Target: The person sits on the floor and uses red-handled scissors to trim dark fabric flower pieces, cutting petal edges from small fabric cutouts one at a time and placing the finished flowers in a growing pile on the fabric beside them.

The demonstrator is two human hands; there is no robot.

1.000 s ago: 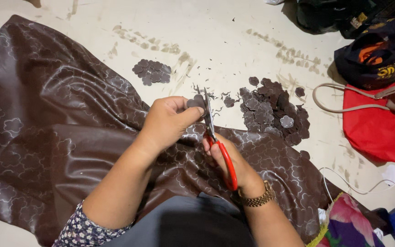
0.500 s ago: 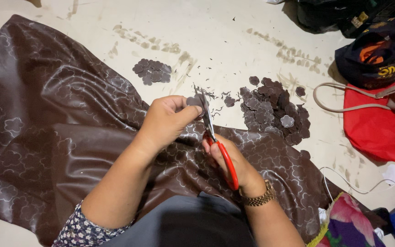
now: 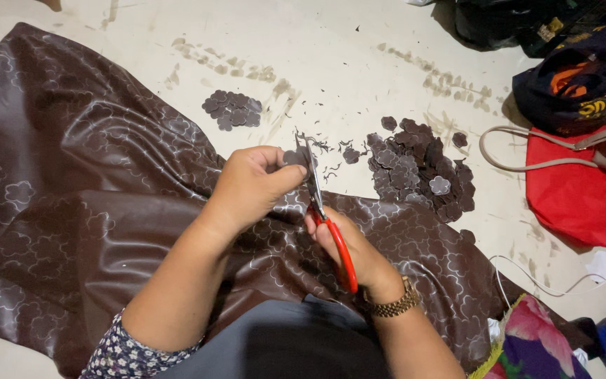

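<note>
Left hand (image 3: 250, 188) pinches a small brown cut-out (image 3: 293, 156), thin and floppy, best held by its edge; right hand (image 3: 348, 242) is closed on red-handled scissors (image 3: 327, 224).

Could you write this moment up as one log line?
left hand: holds small brown cutout | right hand: red scissors trimming it | brown sheet underneath | cutout pile at right

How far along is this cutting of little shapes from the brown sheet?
Done: a big pile of cut-outs and a smaller pile lie on the floor. In hand: the left hand pinches one piece; the right hand works red-handled scissors. Left: most of the brown sheet is uncut.
</note>
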